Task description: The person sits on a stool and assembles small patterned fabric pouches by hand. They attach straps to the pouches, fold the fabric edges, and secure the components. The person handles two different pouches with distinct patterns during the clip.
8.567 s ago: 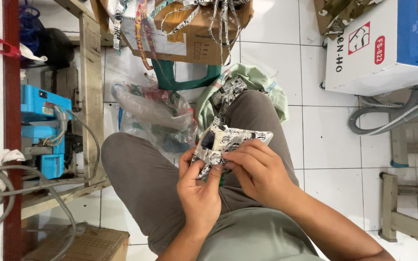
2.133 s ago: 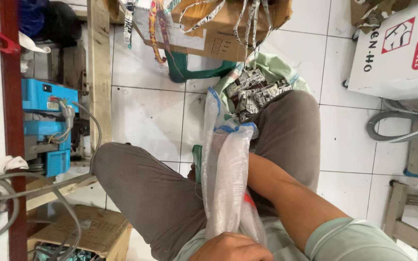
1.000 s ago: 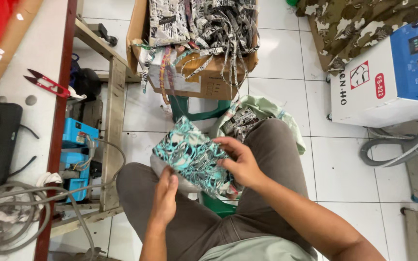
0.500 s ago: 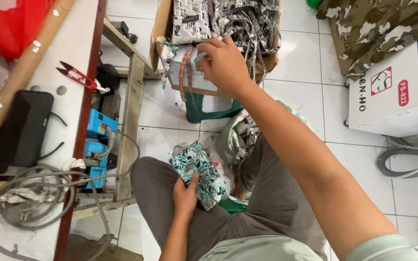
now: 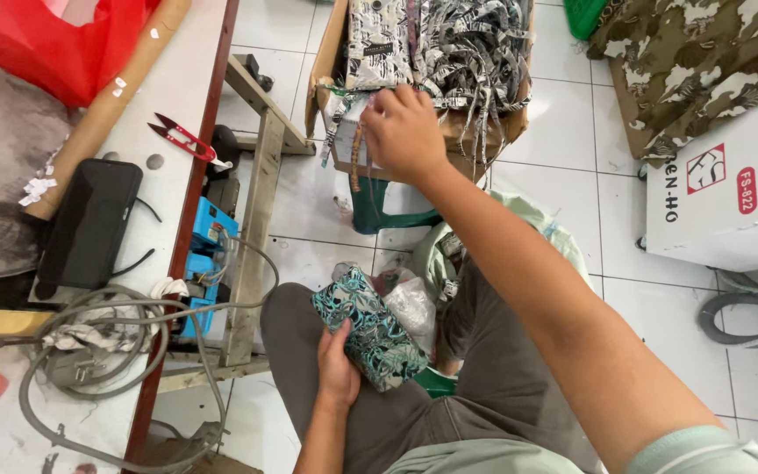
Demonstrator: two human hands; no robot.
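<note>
- The person sits with knees apart beside a white worktable [image 5: 182, 96].
- The left hand [image 5: 337, 369] rests on the left thigh, fingers wrapped around 1 teal-and-black patterned pouch [image 5: 370, 329], which lies tilted across the lap.
- The right hand [image 5: 404, 132] is stretched forward to a cardboard box [image 5: 475, 132] on the tiled floor; its fingers are curled down among the black-and-white printed straps [image 5: 475, 53] that spill over the box rim. Whether it is pinching 1 of them cannot be told.
- A crumpled clear plastic bag [image 5: 414, 303] sits just beside the pouch, between the knees.
- On the worktable lie red thread snips [image 5: 184, 139], a black flat case [image 5: 89, 224] and a coil of grey cable [image 5: 98, 351].
- A white-and-blue machine [image 5: 721, 189] stands at the right, with camouflage cloth [image 5: 695, 61] behind it.
</note>
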